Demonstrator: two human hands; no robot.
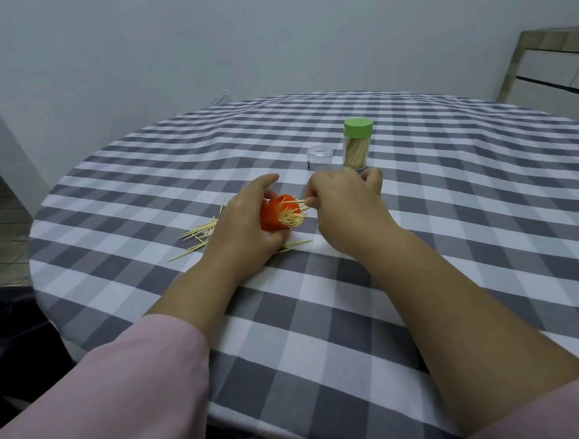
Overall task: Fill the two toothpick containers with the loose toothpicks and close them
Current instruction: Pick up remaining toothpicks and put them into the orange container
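No text, label, brand or number can be read anywhere. The green-lidded toothpick container bears no legible print. The clear cap just beside it carries only a small dark mark, too small to read.

Home dining corner: round table under checked cloth, plain wall, tiled counter.

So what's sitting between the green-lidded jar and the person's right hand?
In the head view, just bare checked cloth separates the green-lidded jar from the right hand; a clear cup stands left of that stretch.
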